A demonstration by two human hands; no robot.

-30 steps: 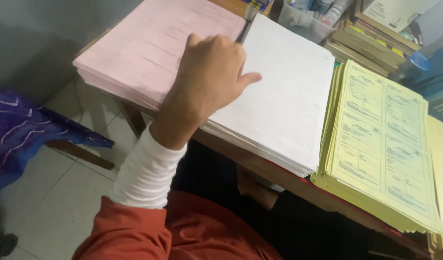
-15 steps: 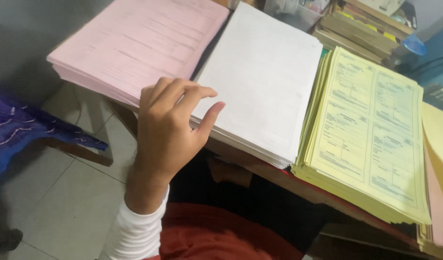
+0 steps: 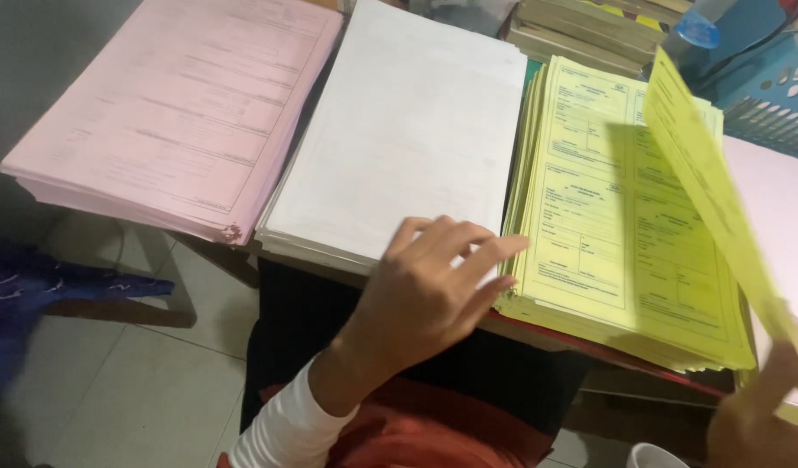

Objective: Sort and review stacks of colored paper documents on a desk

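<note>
Our left hand (image 3: 434,290) reaches forward from a white sleeve (image 3: 291,429), back of the hand up, wrist low over the near edge of the table (image 3: 538,328). Its fingers (image 3: 481,260) are spread and lightly curled, stretched toward the right, with the tips lying at the near right corner of the white stack of paper (image 3: 399,139) and pointing at the left edge of the yellow stack of forms (image 3: 607,208); the hand is open and clasps nothing. Our right hand (image 3: 763,412) sits at the lower right corner of the view, only partly in frame, with fingers closed on the bottom edge of a single yellow sheet (image 3: 720,199). That sheet stands lifted and tilted, rising from the hand toward the far right of the yellow stack, and casts a shadow across the printed forms beneath it. The three stacks lie side by side on the table: a pink stack of forms (image 3: 174,113) on the left, the white one in the middle, the yellow one to the right. A blue basket (image 3: 776,95) stands at the far right.
</note>
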